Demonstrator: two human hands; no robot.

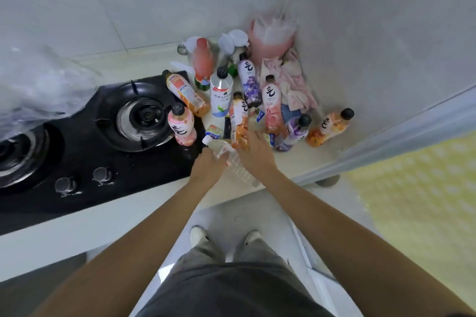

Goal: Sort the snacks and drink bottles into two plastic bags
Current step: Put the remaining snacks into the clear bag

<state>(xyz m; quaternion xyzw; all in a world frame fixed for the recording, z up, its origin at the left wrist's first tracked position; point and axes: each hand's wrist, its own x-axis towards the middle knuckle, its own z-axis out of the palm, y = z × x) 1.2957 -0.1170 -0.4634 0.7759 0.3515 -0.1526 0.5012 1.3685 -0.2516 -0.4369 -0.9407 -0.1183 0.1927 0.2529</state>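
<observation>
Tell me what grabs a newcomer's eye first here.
A crowd of colourful bottles fills the counter corner right of the black stove. In front, the left hand holds a clear bottle while the right hand grips an orange bottle.

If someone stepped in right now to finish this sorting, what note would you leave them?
Left hand grips a clear bottle lying at the counter's front edge.
Right hand grips the base of an orange bottle.
The other drink bottles stand or lie in the counter corner, some on the stove. Small snack packets lie among them.
A clear plastic bag is at far left; a pink bag sits in the corner.
Done: nothing visibly bagged.
Left: all the sorting.
</observation>
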